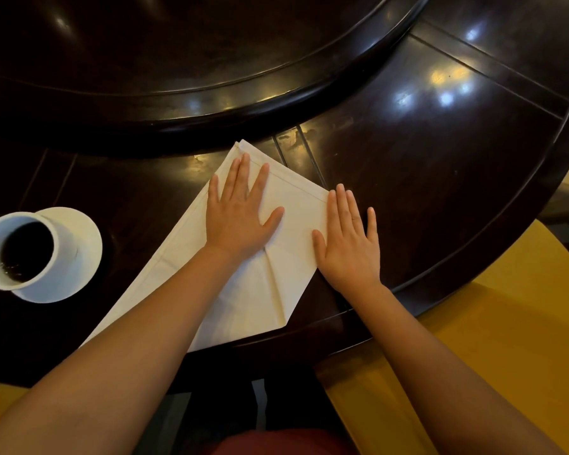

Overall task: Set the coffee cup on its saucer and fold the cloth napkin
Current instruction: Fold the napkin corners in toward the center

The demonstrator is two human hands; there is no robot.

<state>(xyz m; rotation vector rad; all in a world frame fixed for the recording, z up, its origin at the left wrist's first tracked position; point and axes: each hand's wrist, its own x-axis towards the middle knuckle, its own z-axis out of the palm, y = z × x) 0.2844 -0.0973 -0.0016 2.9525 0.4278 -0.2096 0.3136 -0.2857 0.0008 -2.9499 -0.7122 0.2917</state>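
The cup [22, 249] sits on its saucer [79, 254] at the left, so the napkin [270, 280] fold looks like the step in hand. The left hand [240, 213] and right hand [350, 239] press flat, fingers spread, gripping nothing. Next, I judge, a corner needs lifting and folding over.

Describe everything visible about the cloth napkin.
The cloth napkin is cream-white woven fabric with a stitched hem, lying folded on the dark wooden table, one corner pointing away. The left hand presses flat on its middle; the right hand rests flat over its right edge. Soft creases fan below the left wrist.
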